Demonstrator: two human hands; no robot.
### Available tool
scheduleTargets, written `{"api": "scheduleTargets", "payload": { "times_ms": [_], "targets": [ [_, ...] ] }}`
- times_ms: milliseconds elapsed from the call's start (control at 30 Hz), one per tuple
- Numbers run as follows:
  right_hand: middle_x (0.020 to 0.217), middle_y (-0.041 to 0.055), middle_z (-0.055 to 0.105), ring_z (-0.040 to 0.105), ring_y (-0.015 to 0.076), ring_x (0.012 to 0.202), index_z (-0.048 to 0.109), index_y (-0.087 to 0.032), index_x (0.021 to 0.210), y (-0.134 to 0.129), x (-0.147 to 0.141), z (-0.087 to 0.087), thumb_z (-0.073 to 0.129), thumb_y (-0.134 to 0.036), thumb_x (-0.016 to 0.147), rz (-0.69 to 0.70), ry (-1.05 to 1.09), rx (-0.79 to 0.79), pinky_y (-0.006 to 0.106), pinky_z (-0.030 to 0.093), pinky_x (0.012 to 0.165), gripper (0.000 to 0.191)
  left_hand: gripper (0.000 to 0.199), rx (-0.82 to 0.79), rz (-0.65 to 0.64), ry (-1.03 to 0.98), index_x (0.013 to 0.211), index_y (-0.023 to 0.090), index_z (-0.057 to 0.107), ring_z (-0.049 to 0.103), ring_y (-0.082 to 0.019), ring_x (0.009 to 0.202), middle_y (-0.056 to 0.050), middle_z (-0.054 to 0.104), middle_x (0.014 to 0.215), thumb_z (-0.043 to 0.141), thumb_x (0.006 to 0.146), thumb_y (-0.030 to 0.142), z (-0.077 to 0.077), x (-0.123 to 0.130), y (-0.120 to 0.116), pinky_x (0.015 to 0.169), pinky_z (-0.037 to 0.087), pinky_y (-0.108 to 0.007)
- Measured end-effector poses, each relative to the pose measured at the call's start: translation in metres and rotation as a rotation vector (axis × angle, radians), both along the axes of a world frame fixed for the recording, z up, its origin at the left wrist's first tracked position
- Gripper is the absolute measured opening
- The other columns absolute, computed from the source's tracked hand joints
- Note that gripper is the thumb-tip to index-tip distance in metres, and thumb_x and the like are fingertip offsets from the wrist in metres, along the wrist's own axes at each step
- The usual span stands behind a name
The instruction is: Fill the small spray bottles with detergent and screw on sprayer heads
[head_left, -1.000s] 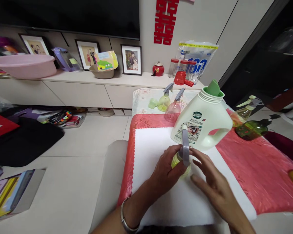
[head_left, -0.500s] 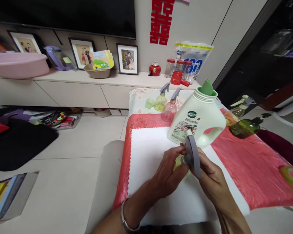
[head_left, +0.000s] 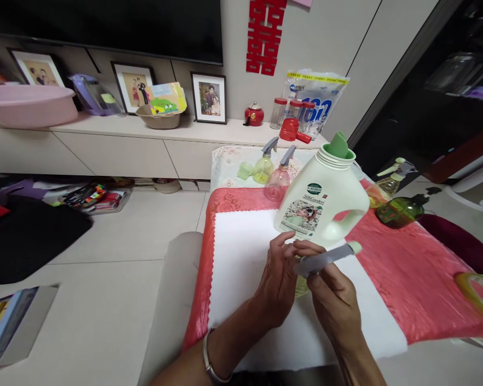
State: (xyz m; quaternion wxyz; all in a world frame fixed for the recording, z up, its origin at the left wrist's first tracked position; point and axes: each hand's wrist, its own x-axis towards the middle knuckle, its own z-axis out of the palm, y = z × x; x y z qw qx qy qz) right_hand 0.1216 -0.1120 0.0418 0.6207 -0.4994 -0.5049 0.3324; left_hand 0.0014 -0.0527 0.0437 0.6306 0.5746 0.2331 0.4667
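The yellow spray bottle (head_left: 301, 288) is over the white mat (head_left: 241, 246). Your right hand (head_left: 338, 297) has its fingers closed around the grey spray head (head_left: 322, 261); you can't tell your left hand's (head_left: 277, 287) hold, mostly hidden. If loose, twisting force could spin or tip the bottle.

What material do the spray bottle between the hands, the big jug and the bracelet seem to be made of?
Spray bottle: probably plastic; its yellowish body looks translucent, its grey head smooth with a dull sheen.
Jug: most likely plastic, opaque pale green and satin; the moulded-in handle suggests it.
Bracelet: seemingly metal, silver-coloured and polished, judging by its highlights; which metal, I cannot tell.
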Motion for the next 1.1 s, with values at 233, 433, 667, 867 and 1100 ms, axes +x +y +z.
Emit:
{"api": "scheduleTargets", "payload": {
  "times_ms": [233, 433, 667, 867, 1100],
  "targets": [
    [0.131, 0.0089, 0.052, 0.050, 0.0228, 0.125, 0.063, -0.021, 0.130, 0.006, -0.016, -0.009, 0.070, -0.035, 0.094, -0.168, -0.012, 0.084, 0.035, 0.047, 0.108, 0.039, 0.049, 0.238, -0.010, 0.139, 0.121, 0.018, 0.058, 0.047, -0.028, 0.135, -0.013, 0.053, 0.135, 0.023, 0.105, 0.049, 0.000, 0.000, 0.007, 0.116, 0.038, -0.046],
    [0.127, 0.0103, 0.054, 0.045, 0.0261, 0.130, 0.070, -0.021, 0.121, 0.006, 0.005, -0.011, 0.062, -0.034, 0.099, -0.012, -0.019, 0.103, 0.043, 0.039, 0.114, 0.027, 0.039, 0.193, -0.001, 0.113, 0.135, 0.020, 0.045, 0.049, -0.025, 0.134, -0.013, 0.052, 0.140, 0.026, 0.107, 0.041, -0.001, 0.000, 0.006, 0.117, 0.036, -0.047],
    [0.126, 0.0109, 0.053, 0.051, 0.0250, 0.121, 0.067, -0.019, 0.122, 0.016, 0.001, -0.015, 0.075, -0.041, 0.089, -0.085, 0.009, 0.138, 0.041, 0.043, 0.111, 0.041, 0.042, 0.103, 0.022, 0.111, 0.127, 0.019, 0.051, 0.054, -0.025, 0.128, -0.014, 0.046, 0.146, 0.027, 0.106, 0.046, -0.004, 0.001, 0.006, 0.114, 0.039, -0.045],
    [0.127, 0.0095, 0.053, 0.047, 0.0249, 0.127, 0.070, -0.022, 0.119, 0.016, 0.007, -0.007, 0.068, -0.038, 0.095, 0.028, -0.069, 0.120, 0.040, 0.039, 0.115, 0.029, 0.048, -0.016, -0.021, 0.026, 0.144, 0.020, 0.033, 0.057, -0.026, 0.126, -0.014, 0.058, 0.136, 0.030, 0.105, 0.049, -0.001, 0.003, 0.004, 0.110, 0.042, -0.046],
    [0.123, 0.0091, 0.054, 0.052, 0.0234, 0.121, 0.063, -0.022, 0.126, 0.018, 0.004, -0.008, 0.072, -0.040, 0.092, 0.000, -0.045, 0.105, 0.036, 0.047, 0.106, 0.039, 0.050, -0.062, -0.032, 0.030, 0.144, 0.020, 0.032, 0.057, -0.027, 0.126, -0.014, 0.057, 0.138, 0.030, 0.105, 0.052, 0.004, 0.000, 0.004, 0.110, 0.042, -0.046]
  ]
}}
